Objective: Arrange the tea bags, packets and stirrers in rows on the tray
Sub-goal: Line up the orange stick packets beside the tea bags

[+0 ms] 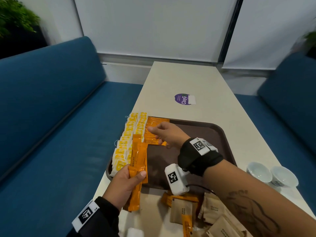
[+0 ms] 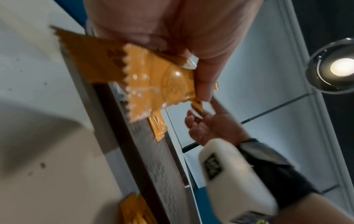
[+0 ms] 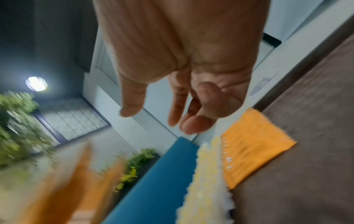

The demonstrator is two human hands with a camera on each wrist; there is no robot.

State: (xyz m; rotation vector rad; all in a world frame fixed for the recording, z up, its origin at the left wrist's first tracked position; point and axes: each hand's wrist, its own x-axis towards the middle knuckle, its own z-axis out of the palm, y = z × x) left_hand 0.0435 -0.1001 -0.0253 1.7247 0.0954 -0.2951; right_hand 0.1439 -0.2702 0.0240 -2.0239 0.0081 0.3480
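Left hand [image 1: 124, 181] grasps a bunch of orange coffee sticks [image 1: 137, 168], fingers and thumb curled round them, sticks pointing away over the near-left corner of the brown tray [image 1: 222, 134]. Right hand [image 1: 168, 134] is released, fingers loosely extended, holding nothing, hovering over the row of orange packets [image 1: 154, 132] lying flat at the tray's far-left part. Two rows of yellow tea bags [image 1: 127, 142] run along the tray's left edge, just beside the orange row. Tray sits on the white desk [image 1: 188, 79]. Loose beige sugar packets [image 1: 210, 211] and a few orange sticks lie in a heap on the desk near the tray's near edge. Two small white cups [image 1: 271, 173] stand on the desk right of the tray. Purple sticker [image 1: 183, 99] beyond the tray. Wrist views are blurred.
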